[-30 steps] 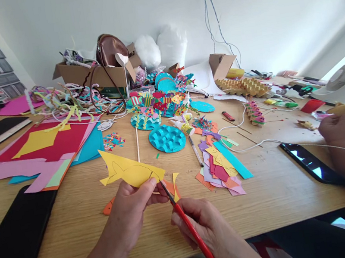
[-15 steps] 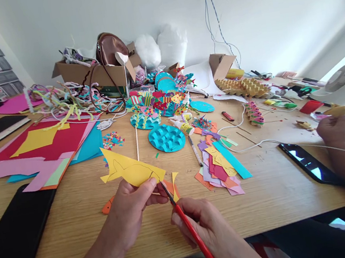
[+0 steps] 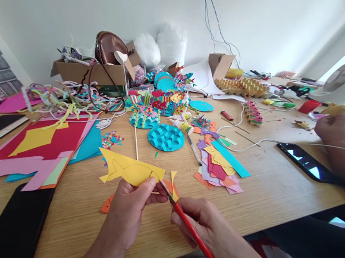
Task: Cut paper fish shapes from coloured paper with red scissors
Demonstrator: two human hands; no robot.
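The left hand (image 3: 130, 212) is raised just above the desk (image 3: 285, 198), forearm coming in from the lower left. Its fingers (image 3: 148, 194) are closed in a pinch on the lower edge of the yellow paper (image 3: 130, 170). The right hand (image 3: 204, 224) is held lower and to the right, its fingers curled tight around the red handles of the scissors (image 3: 185, 223), which are pointed up and to the left.

Around the hands, an orange scrap (image 3: 108, 205) is seen under the left hand, a black tablet (image 3: 15, 232) at the far left, and a pile of paper scraps (image 3: 219, 165) to the right. A teal disc (image 3: 165, 136) and a wooden stick (image 3: 136, 142) lie beyond the paper. A co-worker's hand (image 3: 333, 129) is seen at the right edge, near a phone (image 3: 307, 165).

The yellow paper is held tilted above the desk, between thumb and fingers of the left hand. The scissor blades are met by its lower right corner, on a drawn line; how far they are parted cannot be told.
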